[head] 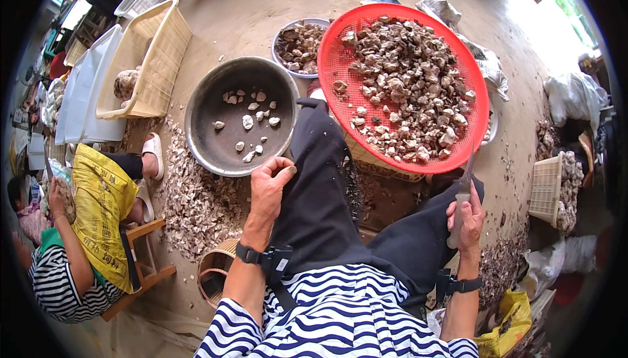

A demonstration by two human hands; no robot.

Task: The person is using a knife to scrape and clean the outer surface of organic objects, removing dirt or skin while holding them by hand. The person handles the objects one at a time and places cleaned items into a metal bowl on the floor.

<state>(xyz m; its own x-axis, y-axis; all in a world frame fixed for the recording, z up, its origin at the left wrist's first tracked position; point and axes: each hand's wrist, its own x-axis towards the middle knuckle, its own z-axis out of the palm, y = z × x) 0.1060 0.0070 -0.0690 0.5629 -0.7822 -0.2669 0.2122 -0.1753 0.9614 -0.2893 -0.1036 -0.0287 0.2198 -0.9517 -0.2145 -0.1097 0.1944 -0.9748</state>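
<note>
My right hand (468, 220) grips a knife (463, 196) by its pale, translucent handle. Its narrow blade points away from me, the tip overlapping the near rim of a red plastic sieve tray (336, 39). Brown and whitish rough chunks (407, 78) are heaped in that tray. My left hand (272, 184) is beside my left knee, at the near rim of a dark metal basin (211, 98). Its fingers are curled with the thumb near the forefinger, and nothing shows between them. Several pale trimmed pieces (248, 122) lie scattered in the basin.
A pale bowl (314, 22) of brown scraps stands behind. Peelings (196, 201) cover the floor at left, near a bamboo basket (216, 260). A person (73, 265) sits at far left by a cream plastic crate (167, 63). A filled basket (544, 189) stands at right.
</note>
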